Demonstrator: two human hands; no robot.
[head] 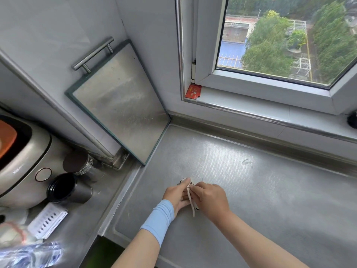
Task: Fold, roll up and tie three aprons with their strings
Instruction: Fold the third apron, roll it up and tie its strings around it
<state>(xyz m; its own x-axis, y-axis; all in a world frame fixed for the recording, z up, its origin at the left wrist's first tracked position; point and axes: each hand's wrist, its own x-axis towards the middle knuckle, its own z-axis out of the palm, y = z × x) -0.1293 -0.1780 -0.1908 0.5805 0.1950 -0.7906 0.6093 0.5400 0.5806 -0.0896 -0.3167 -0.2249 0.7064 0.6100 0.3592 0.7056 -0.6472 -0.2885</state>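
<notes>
A small rolled-up apron, light cloth with dark marks, lies on the steel counter and is mostly hidden under both hands. My left hand, with a light blue wrist sleeve, holds the roll from the left. My right hand pinches the cream apron string at the top of the roll. The loose end of the string hangs down between the two hands. No other apron is in view.
A steel board with a bar handle leans in the corner at the back. A rice cooker, two dark cups and packets sit on the lower counter at left. The window sill runs behind.
</notes>
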